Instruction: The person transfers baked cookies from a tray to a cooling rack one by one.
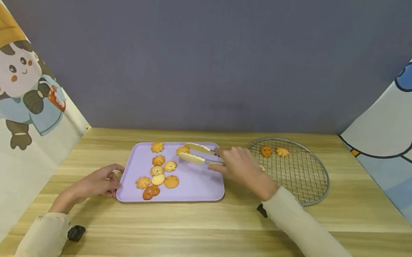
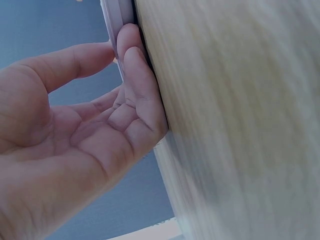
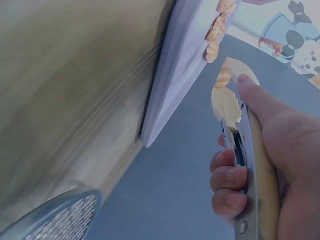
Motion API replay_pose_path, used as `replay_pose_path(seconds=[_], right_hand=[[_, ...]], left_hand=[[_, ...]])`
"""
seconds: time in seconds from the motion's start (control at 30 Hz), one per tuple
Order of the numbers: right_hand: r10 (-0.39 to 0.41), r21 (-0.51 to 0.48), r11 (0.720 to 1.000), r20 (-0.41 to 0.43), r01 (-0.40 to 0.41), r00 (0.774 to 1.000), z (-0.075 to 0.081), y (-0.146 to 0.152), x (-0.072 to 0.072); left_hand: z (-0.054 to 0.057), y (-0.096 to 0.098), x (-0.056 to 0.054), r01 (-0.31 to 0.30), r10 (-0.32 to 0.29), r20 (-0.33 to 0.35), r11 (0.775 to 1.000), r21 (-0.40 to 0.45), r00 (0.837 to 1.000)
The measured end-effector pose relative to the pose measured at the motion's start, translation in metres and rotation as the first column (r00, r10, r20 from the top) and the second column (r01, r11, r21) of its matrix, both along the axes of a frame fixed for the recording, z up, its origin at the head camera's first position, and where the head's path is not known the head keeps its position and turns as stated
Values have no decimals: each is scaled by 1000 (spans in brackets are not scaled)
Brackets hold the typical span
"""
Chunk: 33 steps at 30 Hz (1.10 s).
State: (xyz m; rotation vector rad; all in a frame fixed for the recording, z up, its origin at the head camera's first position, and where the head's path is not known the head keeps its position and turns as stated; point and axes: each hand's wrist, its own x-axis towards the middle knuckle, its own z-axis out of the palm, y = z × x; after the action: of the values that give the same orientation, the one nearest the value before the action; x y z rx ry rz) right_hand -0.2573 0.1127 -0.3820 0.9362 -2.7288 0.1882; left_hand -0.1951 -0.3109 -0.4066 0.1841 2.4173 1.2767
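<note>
My right hand [image 1: 241,165] grips a pair of tongs [image 3: 257,175] with cream tips. Between those tips is a ridged golden cookie [image 3: 223,76], over the upper middle of a lilac tray [image 1: 196,186]. Several cookies lie on the tray's left half, among them a pretzel [image 1: 151,192], a round dotted cookie [image 1: 171,182] and a star-shaped cookie [image 1: 143,182]. At the tray's left edge, my left hand [image 1: 100,181] holds the rim, thumb on its upper side and curled fingers [image 2: 140,82] against the side and underside.
Right of the tray lies a round wire rack [image 1: 298,178] bearing a brown smiley-face cookie [image 1: 266,151] and a star-shaped cookie [image 1: 282,152]; my right forearm covers part of it. A grey panel [image 1: 216,62] rises behind the wooden table [image 1: 194,240], with printed panels at both sides.
</note>
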Motion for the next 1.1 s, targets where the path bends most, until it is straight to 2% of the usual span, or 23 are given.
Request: replay_pose_path(seconds=[0.27, 0.57, 0.7, 0.83, 1.1], right_hand=[[28, -23, 999, -108, -31, 994, -1, 23, 15], [-52, -88, 995, -67, 46, 996, 4, 55, 34], [-59, -107, 993, -66, 52, 996, 6, 69, 41], [-45, -117, 993, -94, 34, 995, 8, 80, 48], [-76, -89, 994, -166, 62, 983, 12, 103, 64]], left_hand=[[2, -2, -1, 9, -9, -3, 1000, 3, 1000], [-1, 1, -2, 23, -23, 4, 1000, 12, 1000], [0, 3, -1, 24, -24, 3, 999, 22, 1000], [2, 3, -1, 21, -21, 3, 1000, 21, 1000], [1, 1, -1, -4, 4, 18, 1000, 10, 1000]])
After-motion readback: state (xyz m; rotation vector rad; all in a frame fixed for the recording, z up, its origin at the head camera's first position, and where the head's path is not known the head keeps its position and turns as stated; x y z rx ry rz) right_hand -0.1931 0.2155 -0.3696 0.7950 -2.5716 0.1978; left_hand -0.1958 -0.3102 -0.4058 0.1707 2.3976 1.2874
